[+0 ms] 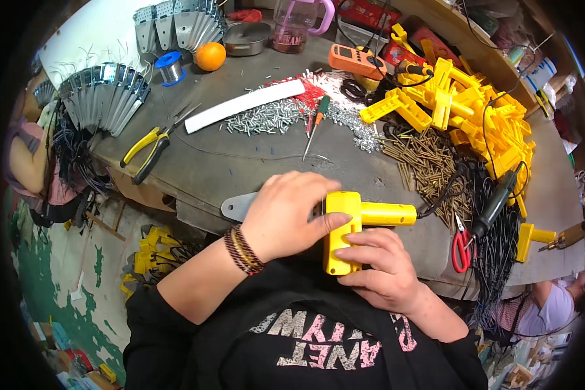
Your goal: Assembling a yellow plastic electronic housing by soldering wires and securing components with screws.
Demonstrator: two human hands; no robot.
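Observation:
A yellow T-shaped plastic tool housing is held at the table's near edge, in front of my chest. Its round handle points right, and a dark cord leaves the handle's end. From its left side a flat grey metal plate with a hole sticks out, partly under my hand. My left hand is closed over the housing's left side, thumb across its face; the fingertips are slightly blurred. With bent fingers, my right hand grips the housing's lower right side, below the handle. Its thumb is hidden.
Yellow-handled pliers, a white strip, a screwdriver and silver screws lie beyond my hands. Yellow housings, long brass-coloured screws, a dark power screwdriver and red scissors crowd the right. People sit on both sides.

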